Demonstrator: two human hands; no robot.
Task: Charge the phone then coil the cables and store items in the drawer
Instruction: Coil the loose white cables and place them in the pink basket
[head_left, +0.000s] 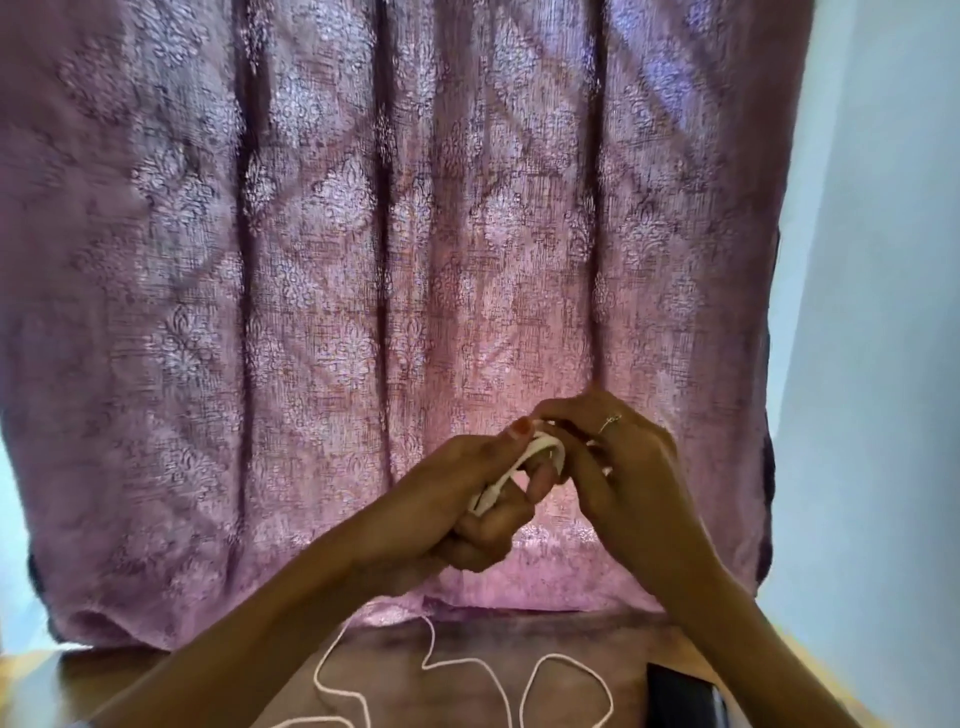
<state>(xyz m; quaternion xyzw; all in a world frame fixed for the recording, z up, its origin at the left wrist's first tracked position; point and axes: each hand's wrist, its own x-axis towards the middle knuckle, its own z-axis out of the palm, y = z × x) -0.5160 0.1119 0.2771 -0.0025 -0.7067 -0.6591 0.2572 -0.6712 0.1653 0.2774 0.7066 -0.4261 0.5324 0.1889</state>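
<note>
One white cable (498, 486) is in view, and it is split between the air and the tabletop. Its upper part is gathered into a small bundle of loops held up in front of the curtain, above the far edge of the table. The rest trails down behind the left forearm and lies slack on the brown table (467, 644) in several loose curves, running toward the near edge between the two forearms.

The left hand (467, 499) grips the bundle: its fingers are curled under and around the loops, and its thumb, with a painted nail, presses on top of them. The right hand (618, 467) meets it from the right, back of the hand up, wrist bent down. Its fingers are bent over the top of the bundle and touch the cable, with one white strand showing between them; a ring sits on one finger. Whether the right hand pinches the cable or only guides it cannot be told, since its fingertips are hidden behind the left thumb and the loops.

Both forearms rise from the near edge of the table and converge at the bundle.

One dark, flat object (680, 696), possibly the phone, lies at the near right corner of the table, partly hidden by the right forearm. A pink patterned curtain (363, 260) hangs behind the far edge.
</note>
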